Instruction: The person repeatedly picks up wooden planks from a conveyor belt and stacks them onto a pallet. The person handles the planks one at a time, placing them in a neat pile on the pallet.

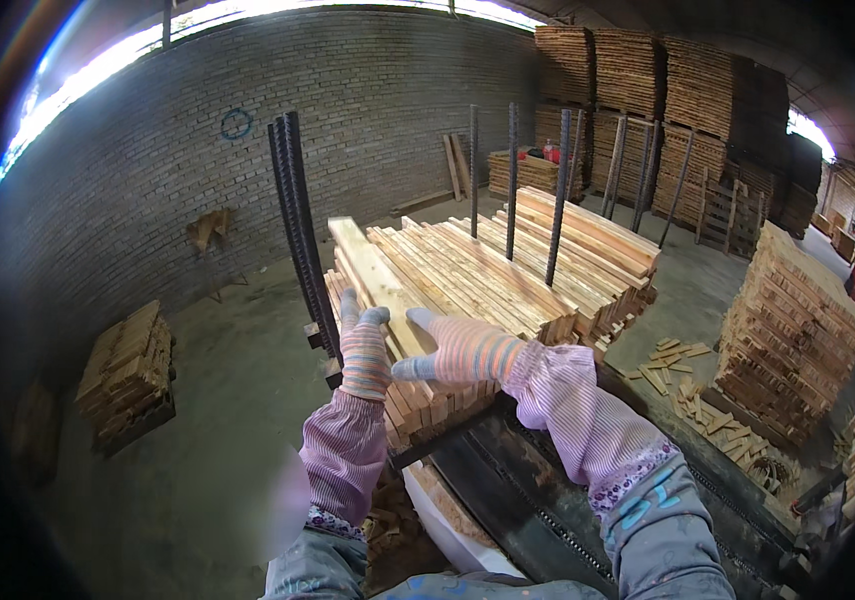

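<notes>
Both hands wear striped knitted gloves. My left hand (365, 341) is at the near left end of a wide pale board (371, 262), its fingers against or just beside the board's edge. My right hand (465, 349) reaches in from the right at the board's near end, thumb and fingers spread. Whether either one grips the board is hard to tell. The board lies on top of a broad stack of sawn wooden strips (472, 274), laid side by side in layers. Ribbed steel bars (296, 225) stand upright at the stack's left, and more (559, 195) rise among the strips.
Below me runs a dark metal conveyor with chains (540, 514). A tall wood stack (791, 337) stands at right, with loose offcuts (712, 412) on the floor beside it. A smaller pile (127, 375) sits at left. Behind are a brick wall (367, 97) and high lumber stacks (626, 75).
</notes>
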Action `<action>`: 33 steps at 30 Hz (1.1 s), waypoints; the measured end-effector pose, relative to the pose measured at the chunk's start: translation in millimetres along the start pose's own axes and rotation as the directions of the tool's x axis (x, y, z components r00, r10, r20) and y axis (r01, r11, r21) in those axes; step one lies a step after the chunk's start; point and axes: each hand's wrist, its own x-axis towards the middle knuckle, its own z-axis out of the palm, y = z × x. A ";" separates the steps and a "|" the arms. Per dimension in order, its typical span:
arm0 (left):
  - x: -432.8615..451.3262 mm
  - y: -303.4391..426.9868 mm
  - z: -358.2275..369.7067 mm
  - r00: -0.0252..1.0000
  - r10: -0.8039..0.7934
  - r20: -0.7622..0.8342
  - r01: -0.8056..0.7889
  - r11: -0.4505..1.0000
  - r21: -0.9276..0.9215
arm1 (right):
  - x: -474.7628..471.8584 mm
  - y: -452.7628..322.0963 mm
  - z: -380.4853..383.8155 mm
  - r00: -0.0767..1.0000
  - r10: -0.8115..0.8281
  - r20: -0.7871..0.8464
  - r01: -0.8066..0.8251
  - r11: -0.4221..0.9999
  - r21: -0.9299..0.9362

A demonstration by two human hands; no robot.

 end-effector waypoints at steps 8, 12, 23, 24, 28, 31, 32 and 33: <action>35.3 -15.1 -14.8 0.990 0.119 0.077 -0.136 0.951 0.278 | -3.3 30.2 3.9 0.938 -0.065 -0.341 0.177 0.935 0.308; 45.0 -23.1 -22.0 0.997 0.062 0.043 -0.075 0.910 0.409 | -28.6 52.8 -9.0 0.874 -0.102 -0.475 0.255 0.929 0.270; 52.3 -39.4 -6.8 0.994 -0.106 0.003 -0.003 0.004 1.000 | -128.8 111.3 -14.0 0.894 -0.122 -0.430 0.282 0.901 0.330; 57.8 -36.3 -1.4 0.989 -0.134 0.069 -0.072 -0.019 0.997 | -138.7 116.9 -12.3 0.896 -0.121 -0.427 0.281 0.899 0.336; 62.7 -24.5 20.4 0.989 -0.144 -0.012 0.128 0.831 0.541 | -171.3 134.8 -5.7 0.879 -0.095 -0.468 0.293 0.880 0.373; 57.1 -17.7 26.6 0.987 -0.035 0.159 -0.055 0.848 0.527 | -188.2 144.9 -1.4 0.855 -0.043 -0.517 0.266 0.892 0.365; 52.7 -18.6 24.5 0.976 -0.055 0.210 -0.056 0.871 0.488 | -192.8 147.6 0.4 0.846 -0.012 -0.533 0.241 0.900 0.363; 50.5 -19.9 22.7 0.965 -0.037 0.260 -0.093 0.877 0.471 | -196.0 150.2 1.9 0.836 0.019 -0.549 0.216 0.907 0.361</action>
